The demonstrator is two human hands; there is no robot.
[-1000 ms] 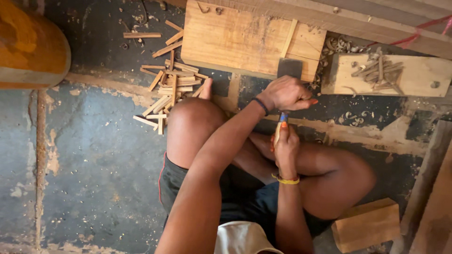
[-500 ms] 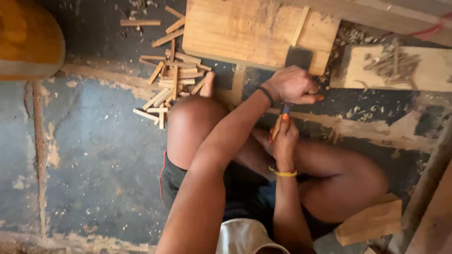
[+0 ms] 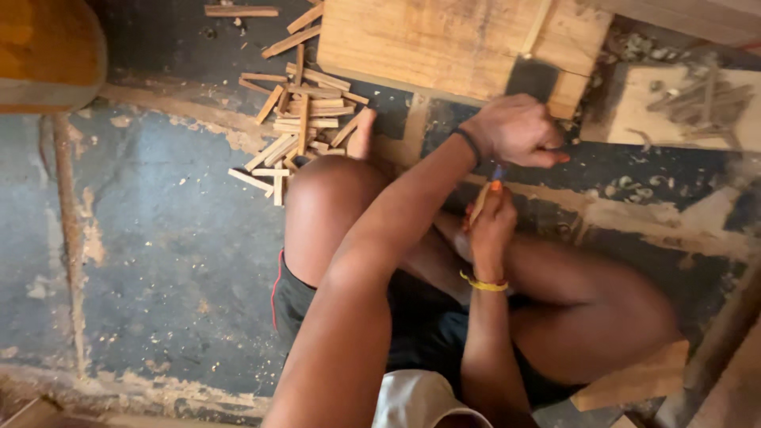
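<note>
Thin wooden stick [image 3: 480, 203] pinched in right hand [image 3: 490, 230]; left hand [image 3: 515, 131] clenches dark blade [image 3: 532, 78], which might slip onto fingers

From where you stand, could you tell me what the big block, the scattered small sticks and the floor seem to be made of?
Big block: unfinished pale wood, grain lines visible. Small sticks: the same raw light wood, apparently split pieces. Floor: probably concrete, dark grey-blue coating worn through to sandy patches.
</note>
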